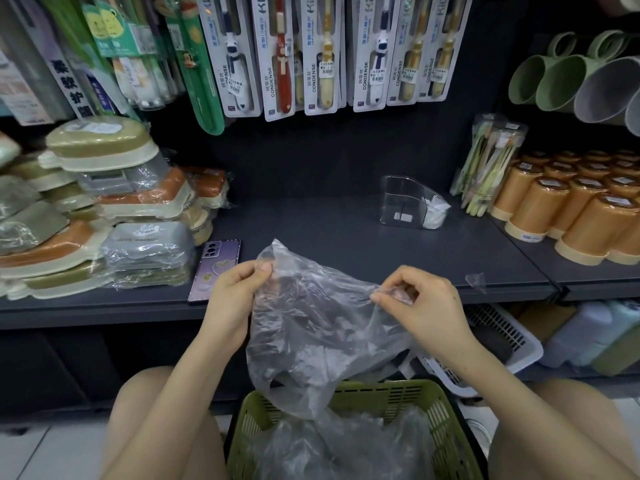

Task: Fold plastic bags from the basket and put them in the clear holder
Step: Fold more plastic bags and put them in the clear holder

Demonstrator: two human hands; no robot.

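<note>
One left hand (239,289), one right hand (419,299), one raised plastic bag (322,334), one green basket (446,420), one clear holder (401,202), one phone (216,268), one white basket (519,344)

A clear, crumpled plastic bag (322,323) hangs unfolded before the front edge of the dark shelf (329,230), its upper edge pinched by the left hand (239,292) and the right hand (419,303), its lower end trailing into the green slotted basket (446,420); the basket sits below the shelf, holding a heap of clear bags (346,448); the clear holder (401,199) stands on the shelf toward its back right, pale folded plastic (434,211) at its right end.
</note>
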